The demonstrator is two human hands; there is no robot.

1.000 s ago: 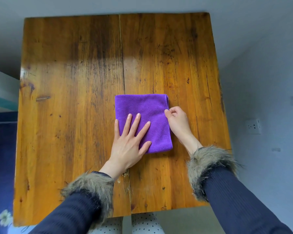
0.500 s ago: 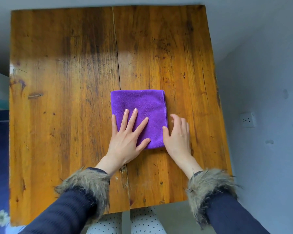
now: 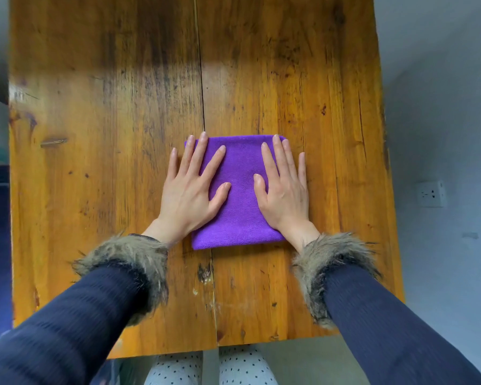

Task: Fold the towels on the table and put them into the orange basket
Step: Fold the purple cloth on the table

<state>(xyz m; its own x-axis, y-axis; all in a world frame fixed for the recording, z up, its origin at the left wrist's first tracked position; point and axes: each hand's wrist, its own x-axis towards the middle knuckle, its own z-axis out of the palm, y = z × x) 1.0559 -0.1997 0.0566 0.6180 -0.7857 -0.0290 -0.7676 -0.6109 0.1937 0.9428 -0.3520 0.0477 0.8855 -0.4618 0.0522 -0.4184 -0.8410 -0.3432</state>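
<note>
Towel: we see one purple towel [image 3: 240,190] folded to a compact near-square, lying flat on the table [image 3: 109,134]. It sits across the seam between the two planks, nearer the table's near edge than its far edge, and roughly midway between the left and right edges.
Left hand: we note the left hand [image 3: 189,195] palm down, fingers straight and fanned apart. It presses on the towel's left part; the little finger and the outer edge of the palm overhang onto bare wood.
Right hand: we note the right hand [image 3: 285,194] palm down, fingers straight and close together. It presses on the towel's right part; the little finger lies past the right edge of the towel on the wood.
Gap between hands: we see a strip of towel bare between the two thumbs; the hands do not touch.
Sleeves: dark ribbed sleeves [image 3: 395,329] with shaggy brown cuffs [image 3: 333,262] cover both wrists; the cuffs lie over the table near its near edge.
Table: worn orange-brown wood with dark stains.
Surroundings: we see a wall socket [image 3: 431,193] on the grey wall to the right, and dotted fabric [image 3: 208,368] below the table's near edge.
</note>
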